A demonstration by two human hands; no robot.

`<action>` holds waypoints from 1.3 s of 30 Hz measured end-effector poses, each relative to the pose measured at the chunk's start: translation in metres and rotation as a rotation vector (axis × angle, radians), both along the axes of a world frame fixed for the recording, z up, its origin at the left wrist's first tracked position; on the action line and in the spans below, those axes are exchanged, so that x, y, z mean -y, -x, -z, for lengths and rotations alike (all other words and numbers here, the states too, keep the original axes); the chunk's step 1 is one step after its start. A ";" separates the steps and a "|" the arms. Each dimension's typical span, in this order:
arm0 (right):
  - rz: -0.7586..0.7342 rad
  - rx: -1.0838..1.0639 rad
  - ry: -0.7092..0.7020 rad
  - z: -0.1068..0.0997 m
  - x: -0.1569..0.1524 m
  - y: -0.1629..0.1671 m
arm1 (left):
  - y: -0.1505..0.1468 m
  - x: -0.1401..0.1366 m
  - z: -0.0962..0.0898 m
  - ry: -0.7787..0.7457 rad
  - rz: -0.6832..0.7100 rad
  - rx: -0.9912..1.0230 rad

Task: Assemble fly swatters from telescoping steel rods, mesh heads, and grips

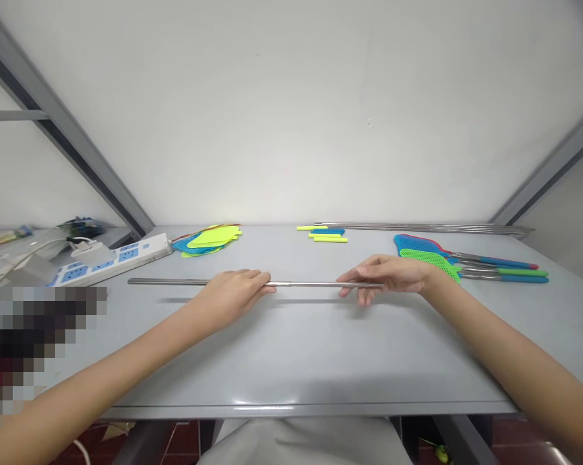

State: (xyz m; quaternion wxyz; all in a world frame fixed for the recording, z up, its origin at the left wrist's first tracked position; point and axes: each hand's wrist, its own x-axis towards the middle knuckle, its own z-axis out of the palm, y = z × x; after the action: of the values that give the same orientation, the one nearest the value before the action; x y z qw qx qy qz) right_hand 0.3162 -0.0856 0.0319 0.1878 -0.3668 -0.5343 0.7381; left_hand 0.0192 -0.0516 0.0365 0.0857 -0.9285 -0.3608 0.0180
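A thin telescopic metal rod [313, 284] lies level across the view, held a little above the grey table, with its shadow below. My left hand [236, 290] is closed around its middle, palm down. At the rod's right end is my right hand [381, 274], its fingers loosely curled about the thin section and partly spread. The thicker end of the rod points left, past my left hand. Beyond my right wrist lie fly swatters with blue and green mesh heads [424, 258] and metal shafts.
Yellow and blue swatter heads [214, 237] are piled at the back left, beside a white power strip [127, 255]. Short yellow and blue handle tubes [328, 239] lie near the wall. Several metal rods [432, 227] run along the back right. The table's front edge [291, 410] is near me.
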 end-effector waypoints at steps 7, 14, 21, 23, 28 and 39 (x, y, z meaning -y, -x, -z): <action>-0.234 0.199 0.077 0.023 0.017 0.038 | -0.006 0.020 0.007 -0.102 0.179 -0.183; -0.374 0.078 0.410 0.037 0.033 0.058 | 0.006 0.051 0.028 0.043 0.191 -0.254; -0.455 0.125 0.489 0.039 0.038 0.065 | 0.007 0.068 0.039 0.222 0.186 -0.177; -0.442 0.121 0.492 0.039 0.038 0.065 | 0.005 0.068 0.038 0.237 0.174 -0.158; -0.433 0.121 0.500 0.040 0.038 0.065 | 0.003 0.068 0.036 0.233 0.178 -0.122; -0.442 0.071 0.552 0.042 0.036 0.065 | 0.006 0.068 0.054 0.038 0.189 -0.122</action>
State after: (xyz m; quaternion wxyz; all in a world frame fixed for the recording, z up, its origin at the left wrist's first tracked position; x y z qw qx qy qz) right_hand 0.2516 -0.1214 -0.0098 -0.1012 -0.3046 -0.3872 0.8643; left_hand 0.0134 -0.1199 -0.0172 0.0910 -0.9570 -0.2655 0.0732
